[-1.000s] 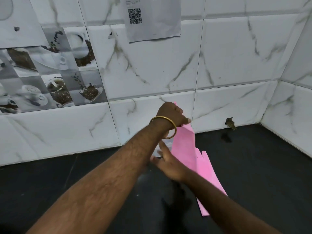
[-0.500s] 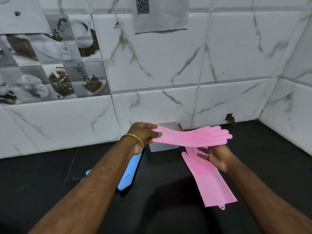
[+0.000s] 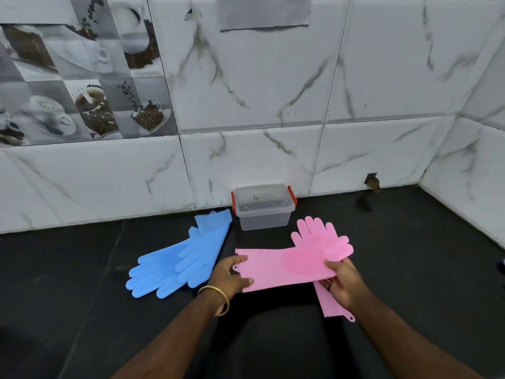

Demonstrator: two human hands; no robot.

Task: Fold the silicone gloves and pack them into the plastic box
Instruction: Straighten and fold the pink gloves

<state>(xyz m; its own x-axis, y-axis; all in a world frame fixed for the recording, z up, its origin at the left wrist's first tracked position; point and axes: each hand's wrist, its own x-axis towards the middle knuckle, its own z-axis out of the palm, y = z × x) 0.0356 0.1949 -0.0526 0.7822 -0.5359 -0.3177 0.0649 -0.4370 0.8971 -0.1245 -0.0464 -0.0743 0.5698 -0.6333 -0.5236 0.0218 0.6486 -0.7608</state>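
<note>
Head view. Across the lower half of the frame I see the black worktop (image 3: 410, 269), backed by a marble-patterned tiled wall (image 3: 273, 91) that fills the upper half; a panel of coffee-cup picture tiles (image 3: 82, 77) occupies the upper left, and a sheet of paper (image 3: 265, 12) hangs at top centre.

Left of centre, two blue silicone gloves (image 3: 180, 258) lie flat and overlapping on the worktop, fingers toward the lower left, cuffs reaching toward the wall.

At centre right I hold a pink silicone glove (image 3: 295, 266) stretched crosswise, cuff to the left and fingers to the right. My left hand (image 3: 229, 277) pinches the cuff edge, thumb on top. My right hand (image 3: 341, 283) grips the glove near the base of its fingers, fingers curled beneath it.

A second pink glove (image 3: 332, 307) lies under the first, its fingers showing above and its cuff below my right hand.

The clear plastic box (image 3: 262, 212) with red side clips stands open against the wall at centre, just beside the blue cuffs and apart from the pink gloves.

A gold bangle (image 3: 218, 299) circles my left wrist.
</note>
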